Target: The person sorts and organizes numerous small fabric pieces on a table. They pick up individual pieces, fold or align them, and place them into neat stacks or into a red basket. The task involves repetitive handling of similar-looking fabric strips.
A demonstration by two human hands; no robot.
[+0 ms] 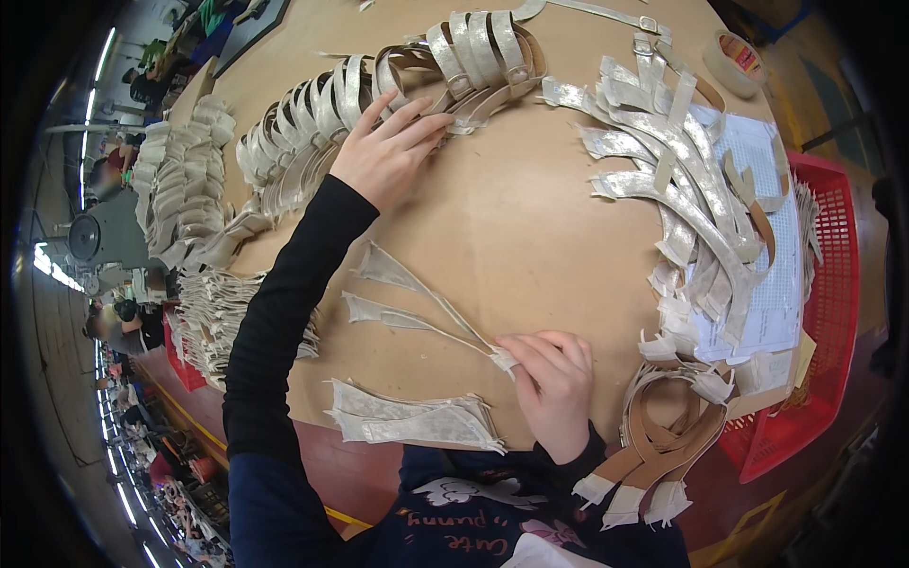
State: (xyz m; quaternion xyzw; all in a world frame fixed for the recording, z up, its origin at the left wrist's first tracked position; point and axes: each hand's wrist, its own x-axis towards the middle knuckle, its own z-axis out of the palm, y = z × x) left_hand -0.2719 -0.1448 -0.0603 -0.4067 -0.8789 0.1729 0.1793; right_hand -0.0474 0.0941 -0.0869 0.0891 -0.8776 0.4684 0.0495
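Two hands are working over a brown tabletop (pixel 530 227). The left hand (pixel 383 147), at 11 o'clock, is resting with fingers spread open on a curved row of silver straps (pixel 379 90). The right hand (pixel 554 379), at 6 o'clock, is pinching the joined tips of two long silver strap pieces (pixel 407 298), its fingers closed on them; the pieces are fanning out toward 9 o'clock. A flat stack of silver pieces (pixel 417 421) is lying at 7 o'clock. A red basket (pixel 833 312) is sitting at 3 o'clock, a tape roll (pixel 737 62) at 1 o'clock.

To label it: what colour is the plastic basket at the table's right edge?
The basket is red; the head view shows it.
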